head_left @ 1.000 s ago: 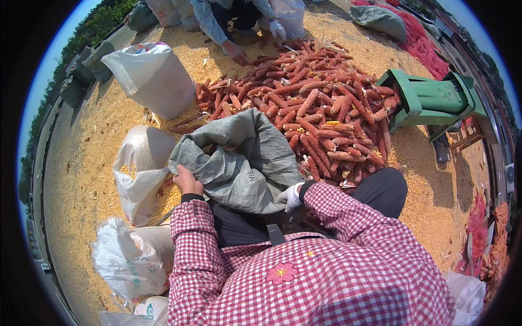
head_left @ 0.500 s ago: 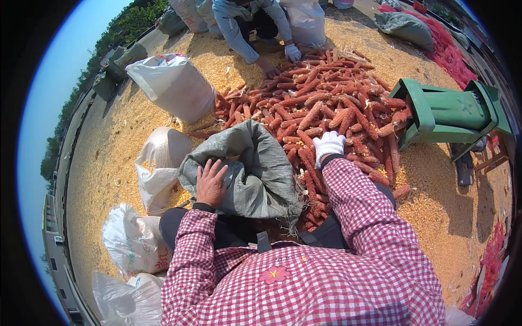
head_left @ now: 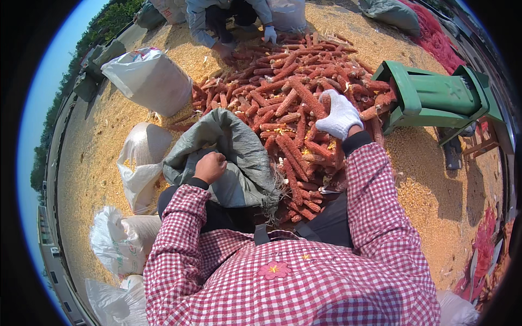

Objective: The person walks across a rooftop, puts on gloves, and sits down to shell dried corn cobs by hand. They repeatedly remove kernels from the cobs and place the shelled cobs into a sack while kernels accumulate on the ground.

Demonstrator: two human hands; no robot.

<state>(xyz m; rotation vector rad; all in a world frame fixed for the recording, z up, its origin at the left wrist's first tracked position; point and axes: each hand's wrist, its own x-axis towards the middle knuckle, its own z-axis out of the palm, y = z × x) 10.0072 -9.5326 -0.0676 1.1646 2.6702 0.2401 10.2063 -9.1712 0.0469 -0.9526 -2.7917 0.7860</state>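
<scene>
My bare left hand (head_left: 209, 166) grips the rim of a grey-green woven sack (head_left: 239, 157) that lies open in front of my knees. My right hand (head_left: 340, 115), in a white glove, reaches out over a big pile of reddish corn cobs (head_left: 288, 98). It rests on the cobs with fingers curled down; whether it has hold of one I cannot tell. Both my sleeves are red-and-white checked.
A green metal machine (head_left: 435, 98) stands right of the pile. White sacks (head_left: 149, 79) (head_left: 138, 163) (head_left: 117, 244) lie to the left on ground strewn with yellow kernels. Another person (head_left: 228, 22) in blue crouches at the pile's far side, with a gloved hand (head_left: 269, 35).
My right hand has stretched from beside the sack out onto the cob pile. My left hand shifted from the sack's side to its rim and closed on it.
</scene>
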